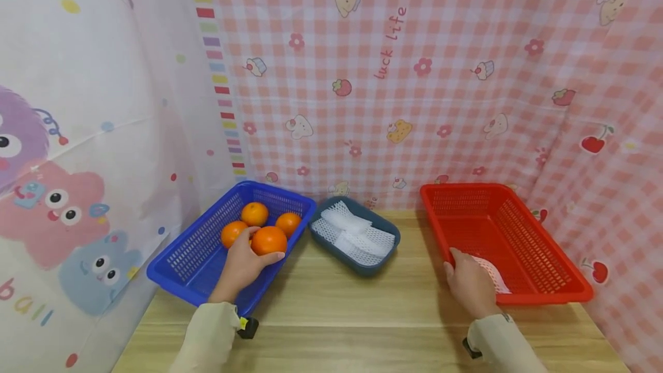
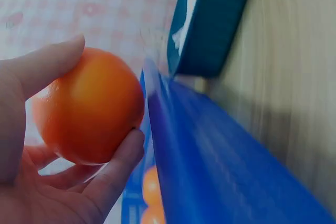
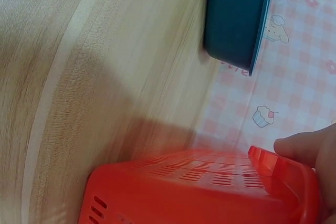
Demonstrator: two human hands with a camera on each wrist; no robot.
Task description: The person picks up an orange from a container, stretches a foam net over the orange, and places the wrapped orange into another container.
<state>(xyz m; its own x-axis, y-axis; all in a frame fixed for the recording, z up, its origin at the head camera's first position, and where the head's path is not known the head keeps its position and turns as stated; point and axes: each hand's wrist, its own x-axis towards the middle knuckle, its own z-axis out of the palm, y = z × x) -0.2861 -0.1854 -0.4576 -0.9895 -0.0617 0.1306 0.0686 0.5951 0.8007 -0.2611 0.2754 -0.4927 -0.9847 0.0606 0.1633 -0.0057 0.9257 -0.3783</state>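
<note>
My left hand (image 1: 245,266) holds an orange (image 1: 269,240) between thumb and fingers, over the right side of the blue basket (image 1: 173,289). In the left wrist view the orange (image 2: 92,106) is beside the basket's blue wall (image 2: 197,150). Several other oranges (image 1: 255,214) lie in the basket. On the right, my right hand (image 1: 470,284) rests at the left rim of the red basket (image 1: 549,297), its thumb along the rim in the right wrist view. A white foam net (image 1: 494,275) lies inside, right beside this hand, which partly covers it.
Between the baskets stands a dark teal tray (image 1: 369,270) with several white foam nets (image 1: 344,220) in it. All three containers are on a wooden table (image 1: 331,309). A pink checked cloth (image 1: 362,102) hangs behind, and a white printed cloth (image 1: 129,148) on the left.
</note>
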